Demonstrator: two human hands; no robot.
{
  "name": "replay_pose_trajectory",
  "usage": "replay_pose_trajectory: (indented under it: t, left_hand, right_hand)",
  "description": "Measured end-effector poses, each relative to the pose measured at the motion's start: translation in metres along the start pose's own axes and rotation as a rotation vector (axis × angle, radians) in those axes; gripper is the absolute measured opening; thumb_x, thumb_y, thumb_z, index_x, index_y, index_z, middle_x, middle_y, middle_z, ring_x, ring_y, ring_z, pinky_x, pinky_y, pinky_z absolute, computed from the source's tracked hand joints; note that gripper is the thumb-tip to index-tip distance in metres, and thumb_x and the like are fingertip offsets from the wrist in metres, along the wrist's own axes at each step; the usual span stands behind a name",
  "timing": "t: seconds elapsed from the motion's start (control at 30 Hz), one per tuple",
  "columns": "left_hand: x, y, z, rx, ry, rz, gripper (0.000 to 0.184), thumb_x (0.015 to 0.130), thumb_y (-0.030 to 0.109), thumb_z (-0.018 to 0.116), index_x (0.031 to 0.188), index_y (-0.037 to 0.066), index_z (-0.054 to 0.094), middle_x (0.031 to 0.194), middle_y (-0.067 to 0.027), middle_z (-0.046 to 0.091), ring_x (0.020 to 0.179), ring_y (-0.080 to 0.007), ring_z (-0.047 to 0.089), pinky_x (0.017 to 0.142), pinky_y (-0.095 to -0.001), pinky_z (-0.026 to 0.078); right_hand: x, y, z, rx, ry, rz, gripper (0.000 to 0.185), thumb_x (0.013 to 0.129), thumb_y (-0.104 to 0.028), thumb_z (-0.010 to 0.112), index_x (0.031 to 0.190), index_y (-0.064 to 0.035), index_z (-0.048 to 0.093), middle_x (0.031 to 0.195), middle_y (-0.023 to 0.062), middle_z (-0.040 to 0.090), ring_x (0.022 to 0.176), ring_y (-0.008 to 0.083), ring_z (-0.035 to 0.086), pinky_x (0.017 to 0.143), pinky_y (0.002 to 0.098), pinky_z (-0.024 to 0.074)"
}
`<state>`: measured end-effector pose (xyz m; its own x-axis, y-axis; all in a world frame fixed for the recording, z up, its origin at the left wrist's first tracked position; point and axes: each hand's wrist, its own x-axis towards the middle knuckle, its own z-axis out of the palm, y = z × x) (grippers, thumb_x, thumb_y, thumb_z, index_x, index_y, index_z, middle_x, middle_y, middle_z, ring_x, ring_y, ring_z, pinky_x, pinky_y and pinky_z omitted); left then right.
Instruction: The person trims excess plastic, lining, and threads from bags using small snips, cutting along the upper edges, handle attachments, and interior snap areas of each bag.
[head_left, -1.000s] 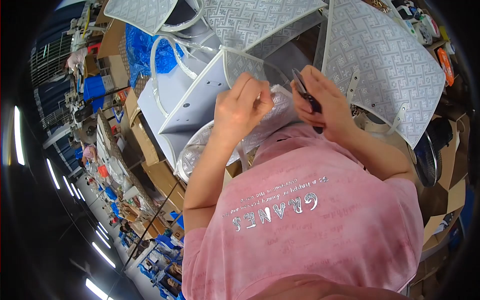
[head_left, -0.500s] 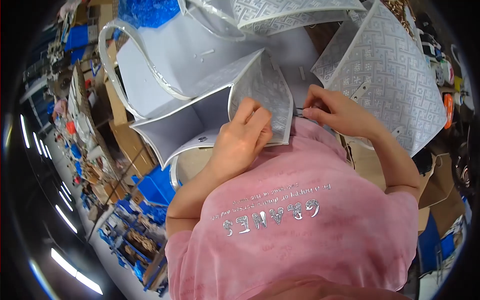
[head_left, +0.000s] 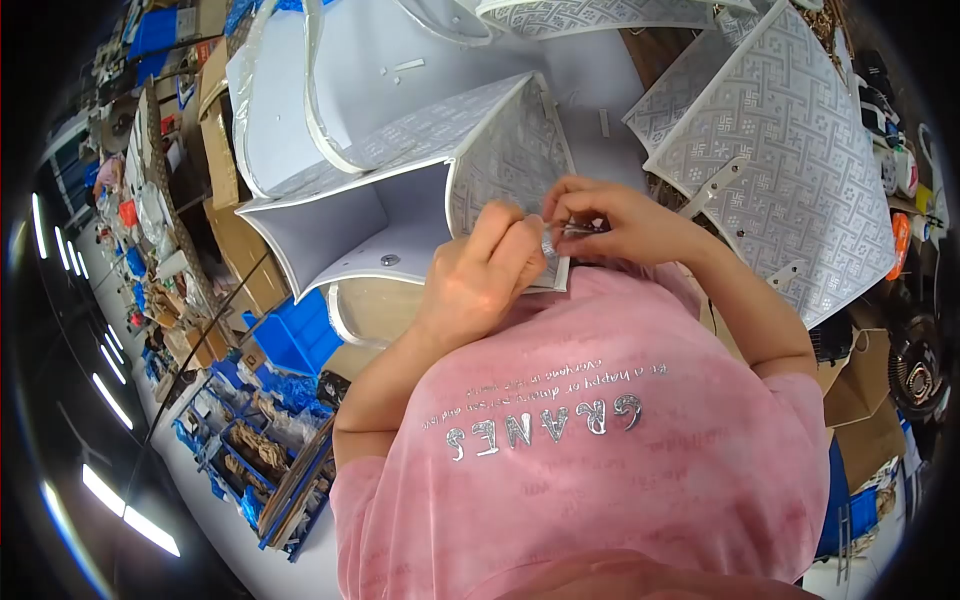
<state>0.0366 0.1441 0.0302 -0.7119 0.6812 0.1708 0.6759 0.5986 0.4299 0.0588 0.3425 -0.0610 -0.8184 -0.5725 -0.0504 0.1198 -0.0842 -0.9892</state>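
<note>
A white-grey patterned handbag (head_left: 500, 150) lies on its side in front of me, its lavender-lined mouth facing left and a round metal snap on the inner wall. My left hand (head_left: 485, 265) is closed at the bag's near side, its fingertips pinching a small shiny whitish piece (head_left: 548, 240) by the edge. My right hand (head_left: 625, 225) is closed round a small dark metal tool (head_left: 595, 226), possibly thread snips, mostly hidden by the fingers. The fingertips of both hands nearly meet. A looped white handle (head_left: 318, 100) rises from the bag's far side.
Another patterned bag (head_left: 790, 170) with riveted strap tabs stands at my right. More patterned bag parts (head_left: 600, 18) lie at the back. Small white scraps (head_left: 408, 66) dot the pale work surface. A blue bin (head_left: 300, 335) and cardboard boxes (head_left: 240, 255) are at the left.
My right hand has moved left with the tool, up to my left fingertips. The bag's mouth has shifted slightly left and up, and its handle now stands more upright.
</note>
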Motion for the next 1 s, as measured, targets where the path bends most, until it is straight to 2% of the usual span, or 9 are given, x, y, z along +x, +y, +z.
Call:
replay_pose_trajectory:
  t: [0.27,0.43,0.5,0.57,0.63,0.7,0.8,0.93,1.0]
  left_hand:
    - [-0.002,-0.002,0.001,-0.077,0.026,0.060,0.024,0.071,0.002,0.070,0.092,0.005,0.060,0.083,-0.0047,0.058,0.053,-0.0191,0.057,0.044,-0.0307,0.046]
    - [0.001,-0.006,-0.007,-0.225,-0.055,0.183,0.025,0.071,0.011,0.077,0.089,0.004,0.062,0.079,-0.0066,0.062,0.058,-0.0209,0.060,0.047,-0.0302,0.047]
    - [0.004,-0.007,-0.009,-0.279,-0.090,0.217,0.027,0.070,0.014,0.079,0.089,0.004,0.063,0.078,-0.0074,0.063,0.060,-0.0221,0.062,0.049,-0.0300,0.048]
    - [0.007,-0.011,-0.008,-0.303,-0.110,0.274,0.024,0.069,0.017,0.080,0.079,0.005,0.061,0.072,-0.0052,0.057,0.057,-0.0200,0.057,0.047,-0.0308,0.046]
    - [0.008,-0.011,-0.008,-0.314,-0.119,0.301,0.025,0.069,0.019,0.080,0.074,0.006,0.060,0.069,-0.0041,0.053,0.055,-0.0189,0.054,0.047,-0.0312,0.044]
    - [0.007,-0.007,-0.010,-0.253,-0.158,0.187,0.023,0.071,0.018,0.079,0.075,0.006,0.059,0.067,-0.0040,0.052,0.056,-0.0198,0.055,0.047,-0.0325,0.044]
    - [0.013,-0.001,-0.009,-0.198,-0.201,0.077,0.021,0.072,0.016,0.077,0.076,0.007,0.059,0.066,-0.0043,0.052,0.057,-0.0209,0.056,0.047,-0.0338,0.044]
    - [0.017,0.002,-0.007,-0.154,-0.251,-0.026,0.019,0.076,0.014,0.074,0.076,0.007,0.056,0.067,-0.0056,0.052,0.057,-0.0226,0.058,0.047,-0.0352,0.044]
    - [0.019,-0.001,-0.007,-0.179,-0.257,-0.036,0.018,0.078,0.012,0.071,0.076,0.007,0.055,0.069,-0.0066,0.053,0.057,-0.0237,0.058,0.046,-0.0359,0.044]
  right_hand:
    - [-0.003,-0.025,-0.024,0.042,0.063,0.272,0.008,0.086,-0.003,0.061,0.094,-0.0012,0.061,0.075,0.0049,0.062,0.065,0.0127,0.053,0.060,0.0293,0.0427]
    - [-0.008,-0.025,-0.033,-0.250,-0.136,0.242,0.007,0.087,-0.007,0.060,0.090,-0.0005,0.058,0.071,0.0063,0.060,0.063,0.0126,0.052,0.058,0.0303,0.0421]
    - [-0.013,-0.014,-0.036,-0.346,-0.150,0.111,0.009,0.087,-0.009,0.061,0.088,-0.0009,0.057,0.068,0.0060,0.056,0.062,0.0123,0.050,0.057,0.0304,0.0416]
    - [-0.014,-0.010,-0.040,-0.394,-0.161,0.049,0.011,0.087,-0.010,0.061,0.087,-0.0012,0.056,0.066,0.0058,0.054,0.061,0.0121,0.050,0.057,0.0305,0.0413]
    - [-0.013,-0.008,-0.045,-0.133,-0.172,0.167,0.015,0.089,-0.016,0.061,0.085,-0.0025,0.055,0.066,0.0033,0.052,0.058,0.0108,0.047,0.055,0.0286,0.0392]
    - [-0.011,-0.010,-0.046,-0.005,-0.176,0.225,0.018,0.090,-0.019,0.061,0.084,-0.0031,0.055,0.066,0.0021,0.051,0.057,0.0102,0.046,0.054,0.0276,0.0382]
    - [-0.009,-0.022,-0.042,0.516,-0.086,0.471,0.025,0.095,-0.026,0.057,0.081,-0.0050,0.054,0.067,-0.0008,0.048,0.055,0.0071,0.041,0.052,0.0233,0.0339]
    - [-0.004,-0.026,-0.023,0.606,-0.032,0.301,0.033,0.099,-0.035,0.051,0.082,-0.0059,0.053,0.073,-0.0019,0.047,0.054,0.0042,0.036,0.050,0.0201,0.0296]
    - [-0.002,-0.040,-0.023,0.560,0.036,0.354,0.033,0.099,-0.035,0.050,0.085,-0.0055,0.053,0.075,-0.0013,0.047,0.056,0.0049,0.037,0.052,0.0206,0.0312]
